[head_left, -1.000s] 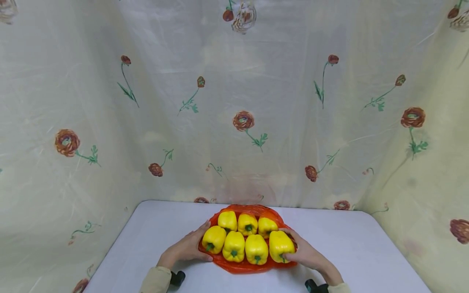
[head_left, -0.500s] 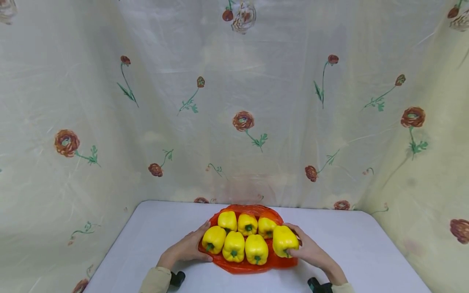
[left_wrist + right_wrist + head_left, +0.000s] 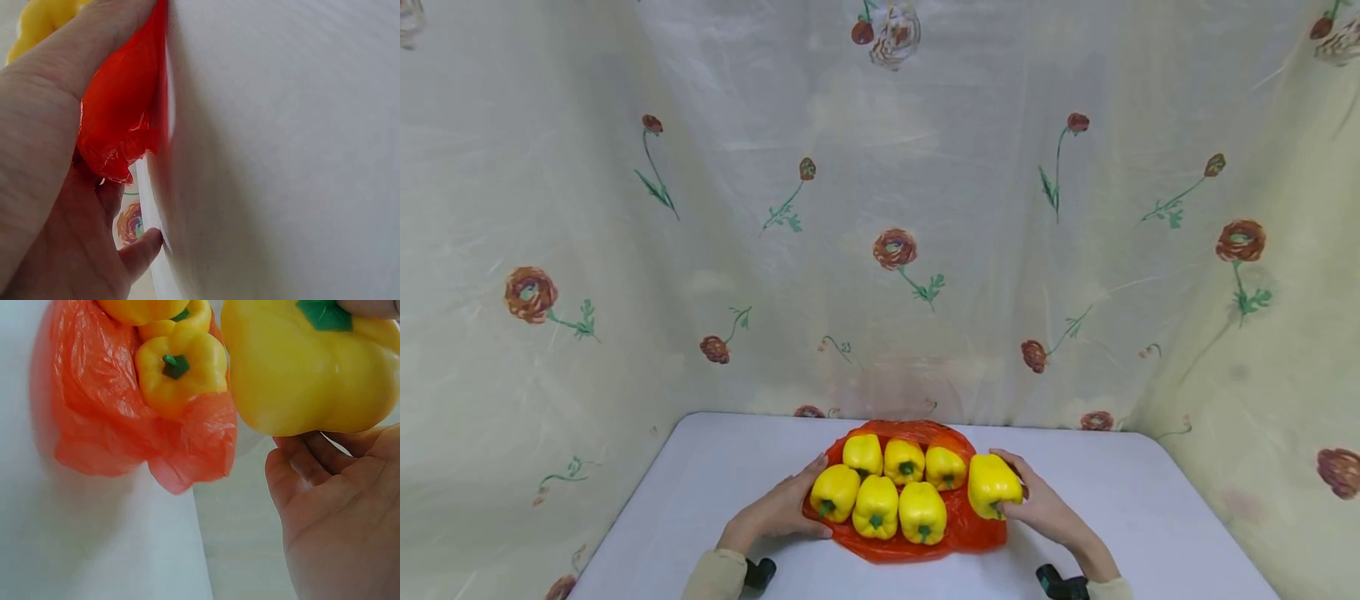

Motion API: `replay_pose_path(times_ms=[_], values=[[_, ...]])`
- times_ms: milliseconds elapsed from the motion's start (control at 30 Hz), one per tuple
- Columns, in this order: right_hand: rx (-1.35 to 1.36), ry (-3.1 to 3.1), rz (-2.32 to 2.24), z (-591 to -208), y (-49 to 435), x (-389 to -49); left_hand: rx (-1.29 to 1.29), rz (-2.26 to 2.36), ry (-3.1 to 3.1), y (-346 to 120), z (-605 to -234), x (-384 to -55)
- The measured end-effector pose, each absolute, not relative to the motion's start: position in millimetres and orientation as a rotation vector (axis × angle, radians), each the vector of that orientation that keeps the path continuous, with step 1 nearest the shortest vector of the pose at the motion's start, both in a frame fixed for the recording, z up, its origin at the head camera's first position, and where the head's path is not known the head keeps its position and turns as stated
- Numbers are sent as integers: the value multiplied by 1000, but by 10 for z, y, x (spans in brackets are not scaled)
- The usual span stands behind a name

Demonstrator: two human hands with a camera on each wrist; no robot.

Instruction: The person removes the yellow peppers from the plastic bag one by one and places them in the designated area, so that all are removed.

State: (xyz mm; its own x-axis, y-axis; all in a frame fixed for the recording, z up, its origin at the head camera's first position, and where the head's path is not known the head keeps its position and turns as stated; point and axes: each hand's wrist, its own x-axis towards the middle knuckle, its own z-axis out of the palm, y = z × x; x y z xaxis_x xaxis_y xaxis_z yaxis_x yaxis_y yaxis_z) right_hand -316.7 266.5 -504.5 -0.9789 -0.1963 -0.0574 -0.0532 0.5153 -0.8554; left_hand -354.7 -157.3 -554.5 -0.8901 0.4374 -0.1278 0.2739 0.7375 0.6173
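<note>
My right hand [image 3: 1037, 504] grips a yellow bell pepper [image 3: 994, 486] above the right end of a red plastic bag [image 3: 977, 529]. Thumb near the green stem, fingers round the far side, as the right wrist view shows [image 3: 350, 506]. Spread beneath several more yellow bell peppers [image 3: 876, 507], the bag lies on the table, the peppers standing in two rows. At the bag's left end, my left hand [image 3: 786, 504] holds its side, thumb in front and fingers behind. In the left wrist view the bag's crumpled red film [image 3: 125, 112] shows between thumb and fingers.
A white table [image 3: 1120, 517] carries the bag. Behind it and on both sides hangs a pale curtain [image 3: 985, 292] printed with flowers, close to the table's back edge. A dark wrist device [image 3: 760, 573] sits at the left cuff.
The right hand has lifted the front-right bell pepper off the bag and carried it up and to the right. The left hand stays at the bag's side.
</note>
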Motion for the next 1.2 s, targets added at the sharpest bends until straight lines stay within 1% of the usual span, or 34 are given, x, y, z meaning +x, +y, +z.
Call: replay_pose_path(times_ms=[200, 433, 900, 1200], values=[[-257, 2638, -1476, -4984, 2784, -3188, 534, 891, 2679, -1564, -5534, -3546], [-283, 2664, -1490, -4885, 2930, -3191, 579, 897, 2682, -1576, -5539, -3545], [-367, 2762, -1464, -4837, 3182, -3299, 601, 881, 2684, -1600, -5514, -3516], [-298, 2772, -1445, -4891, 3347, -3399, 609, 886, 2684, -1584, -5539, -3534]])
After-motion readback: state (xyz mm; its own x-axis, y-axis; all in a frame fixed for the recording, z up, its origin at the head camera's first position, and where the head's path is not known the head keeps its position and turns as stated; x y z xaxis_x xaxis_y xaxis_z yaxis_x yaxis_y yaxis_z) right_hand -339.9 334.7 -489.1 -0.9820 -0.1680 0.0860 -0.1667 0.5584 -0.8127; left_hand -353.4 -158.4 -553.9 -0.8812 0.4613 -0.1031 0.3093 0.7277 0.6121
